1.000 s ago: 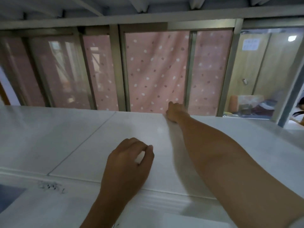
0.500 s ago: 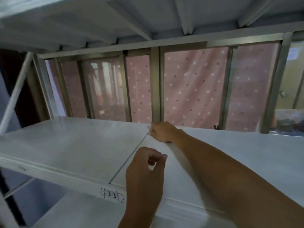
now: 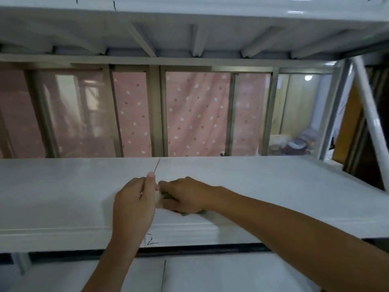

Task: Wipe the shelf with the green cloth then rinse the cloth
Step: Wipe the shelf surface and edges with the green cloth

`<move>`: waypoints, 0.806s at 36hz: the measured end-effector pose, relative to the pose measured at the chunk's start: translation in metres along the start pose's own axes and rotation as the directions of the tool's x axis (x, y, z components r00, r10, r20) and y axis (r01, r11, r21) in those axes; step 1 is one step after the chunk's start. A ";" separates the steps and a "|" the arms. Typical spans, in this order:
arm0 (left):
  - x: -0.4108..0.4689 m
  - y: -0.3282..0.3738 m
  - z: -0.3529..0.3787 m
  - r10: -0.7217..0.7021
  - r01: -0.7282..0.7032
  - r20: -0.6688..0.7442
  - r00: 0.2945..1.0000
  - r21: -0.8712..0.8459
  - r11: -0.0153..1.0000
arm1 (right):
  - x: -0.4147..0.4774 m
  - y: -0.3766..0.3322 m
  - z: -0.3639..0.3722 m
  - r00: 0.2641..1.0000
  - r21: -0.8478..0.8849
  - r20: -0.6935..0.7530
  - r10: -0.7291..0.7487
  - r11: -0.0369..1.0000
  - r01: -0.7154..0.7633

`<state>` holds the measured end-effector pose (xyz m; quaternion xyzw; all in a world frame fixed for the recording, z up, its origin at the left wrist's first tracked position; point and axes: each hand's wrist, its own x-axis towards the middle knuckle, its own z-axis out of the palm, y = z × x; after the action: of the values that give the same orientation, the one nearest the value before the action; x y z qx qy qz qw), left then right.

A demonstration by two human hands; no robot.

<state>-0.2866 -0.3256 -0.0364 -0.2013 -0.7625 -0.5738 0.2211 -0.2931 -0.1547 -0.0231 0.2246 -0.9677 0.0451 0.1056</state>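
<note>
Where the right hand (image 3: 185, 194) presses flat on the shelf (image 3: 273, 186), the cloth (image 3: 190, 212) lies under it, near the front edge and just right of the seam (image 3: 156, 164) between the two white panels. Only a dull green strip shows beneath the palm, with a paler bit between the two hands. The right fingers lie together, curled down over the cloth and pointing left. The left hand (image 3: 134, 205) stands beside it, touching or nearly so, its fingers loosely curled with the thumb raised; whether they pinch the cloth's pale edge cannot be told. Both forearms reach up over the shelf's front lip, where some black handwriting (image 3: 150, 242) is marked. Another white shelf lies below and one above. Behind stands a metal-framed window (image 3: 156, 114) backed by a pink dotted curtain (image 3: 195, 114).
</note>
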 end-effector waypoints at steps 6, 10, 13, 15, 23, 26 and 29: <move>-0.012 0.006 0.011 0.044 -0.052 0.127 0.991 0.057 0.997 | -0.036 -0.021 0.001 0.983 0.000 -0.162 0.082 0.997 -0.083; -0.028 0.021 0.025 0.075 -0.090 0.170 0.983 0.083 0.992 | -0.067 -0.024 -0.004 0.961 -0.020 -0.237 0.140 0.989 -0.149; -0.045 0.034 0.041 0.129 -0.177 0.261 0.957 0.168 0.970 | -0.097 -0.013 -0.009 0.941 -0.088 -0.246 0.233 0.961 -0.261; -0.057 0.044 0.050 0.161 -0.246 0.315 0.935 0.254 0.935 | -0.121 0.000 -0.014 0.919 -0.140 -0.251 0.304 0.928 -0.345; -0.109 0.071 0.089 0.169 -0.389 0.429 0.887 0.497 0.775 | -0.245 0.058 -0.047 0.734 -0.122 -0.287 0.615 0.737 -0.665; -0.133 0.085 0.106 0.150 -0.406 0.446 0.882 0.558 0.724 | -0.296 0.084 -0.056 0.638 -0.115 -0.320 0.700 0.640 -0.760; -0.155 0.103 0.119 0.102 -0.371 0.466 0.879 0.532 0.761 | -0.342 0.106 -0.071 0.576 -0.144 -0.297 0.762 0.560 -0.816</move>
<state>-0.1140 -0.1922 -0.0723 -0.3321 -0.9016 -0.2096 0.1812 -0.0271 0.0953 -0.0356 -0.2563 -0.9454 -0.0197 0.2001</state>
